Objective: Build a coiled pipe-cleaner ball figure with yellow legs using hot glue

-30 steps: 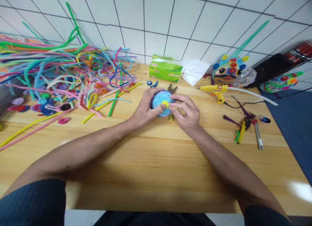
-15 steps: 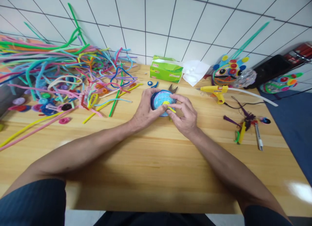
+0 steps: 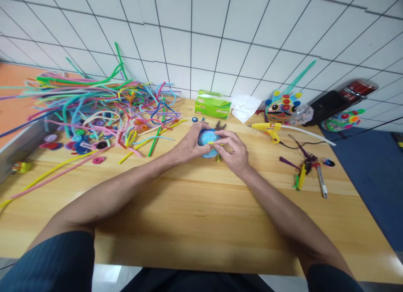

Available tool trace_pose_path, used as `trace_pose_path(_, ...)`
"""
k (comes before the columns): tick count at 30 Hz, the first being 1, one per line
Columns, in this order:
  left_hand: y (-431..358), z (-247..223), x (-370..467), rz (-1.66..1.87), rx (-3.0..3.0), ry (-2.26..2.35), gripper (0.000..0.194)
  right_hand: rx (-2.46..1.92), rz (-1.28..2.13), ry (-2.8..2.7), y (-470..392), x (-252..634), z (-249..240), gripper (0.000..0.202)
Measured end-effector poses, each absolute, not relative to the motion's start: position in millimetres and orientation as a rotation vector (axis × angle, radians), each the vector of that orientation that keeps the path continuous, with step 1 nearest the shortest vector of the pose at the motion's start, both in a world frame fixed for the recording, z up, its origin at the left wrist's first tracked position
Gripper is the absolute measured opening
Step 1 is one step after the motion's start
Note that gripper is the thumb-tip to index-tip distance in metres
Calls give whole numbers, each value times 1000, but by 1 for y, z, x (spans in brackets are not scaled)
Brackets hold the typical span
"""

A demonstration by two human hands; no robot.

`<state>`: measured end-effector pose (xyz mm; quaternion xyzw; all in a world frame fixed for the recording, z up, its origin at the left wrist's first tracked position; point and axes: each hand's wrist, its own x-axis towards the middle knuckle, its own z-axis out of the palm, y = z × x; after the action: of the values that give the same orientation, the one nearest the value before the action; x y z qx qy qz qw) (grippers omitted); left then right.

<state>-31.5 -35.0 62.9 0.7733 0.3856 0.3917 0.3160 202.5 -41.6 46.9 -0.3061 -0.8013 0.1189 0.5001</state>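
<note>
Between my hands is a round blue piece of coiled pipe cleaner (image 3: 208,137), light blue on the face and darker blue at the upper rim. My left hand (image 3: 192,144) grips it from the left, thumb pressed on the face near the centre. My right hand (image 3: 232,151) pinches a short yellow pipe cleaner (image 3: 215,144) at that centre, with some fingers along the right rim. The fingers cover much of the yellow strip. Pliers (image 3: 221,126) lie just behind, their jaws showing and the rest mostly hidden by my right hand.
Many coloured pipe cleaners (image 3: 94,98) heap at the left beside a grey bin (image 3: 28,149). Behind my hands stand a green tissue pack (image 3: 213,104) and a white tissue (image 3: 245,108). To the right are a yellow glue gun (image 3: 269,130), decorated figures (image 3: 281,110) and a utility knife (image 3: 322,182).
The view has shifted, so the table contents sit lower in the picture. My hands keep hold of the blue coil, and the yellow strip's loose end now shows less.
</note>
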Motion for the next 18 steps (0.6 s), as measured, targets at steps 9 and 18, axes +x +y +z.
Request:
trace_pose_path(9,-39,66,-34,1005,2066,1024,59,-789,348,-1892,-47,205,50,6)
trace_pose_path(18,-55,40,-13,1299,1885,1244,59,-864,243,-1842,-53,200,42,5)
